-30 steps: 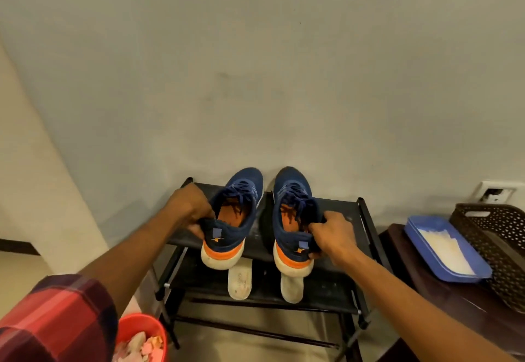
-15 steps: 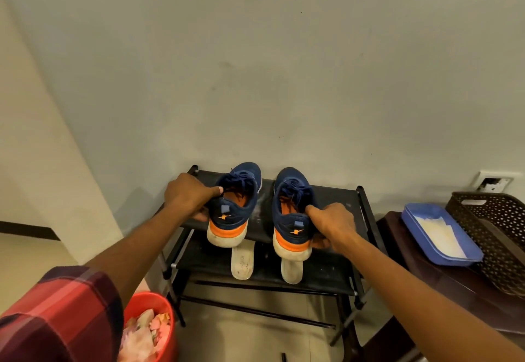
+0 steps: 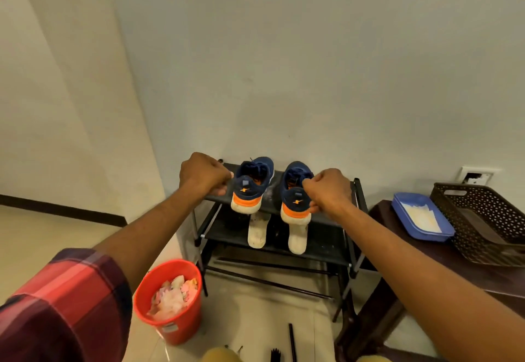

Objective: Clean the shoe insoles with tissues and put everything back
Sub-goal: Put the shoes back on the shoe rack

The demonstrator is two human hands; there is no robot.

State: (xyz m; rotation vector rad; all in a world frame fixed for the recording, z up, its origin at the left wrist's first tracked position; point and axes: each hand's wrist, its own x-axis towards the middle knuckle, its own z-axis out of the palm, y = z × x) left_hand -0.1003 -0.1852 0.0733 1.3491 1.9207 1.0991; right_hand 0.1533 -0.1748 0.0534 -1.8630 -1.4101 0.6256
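While right hand (image 3: 329, 191) pinches right shoe (image 3: 295, 209) at heel and left hand (image 3: 203, 174) curls against left shoe (image 3: 250, 188), hold unclear: seat both level on rack (image 3: 324, 241).

Narrow gap between 2 shoes (image 3: 250, 191), wall (image 3: 312, 77) behind

A red-and-dark checked sleeve (image 3: 56, 299), perhaps rolled up, ends above the bare forearm (image 3: 147, 234)

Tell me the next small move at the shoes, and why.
Probably slide both shoes a bit farther back: the left shoe and right shoe sit on the top shelf with heels overhanging its front edge, and the right hand grips one heel.
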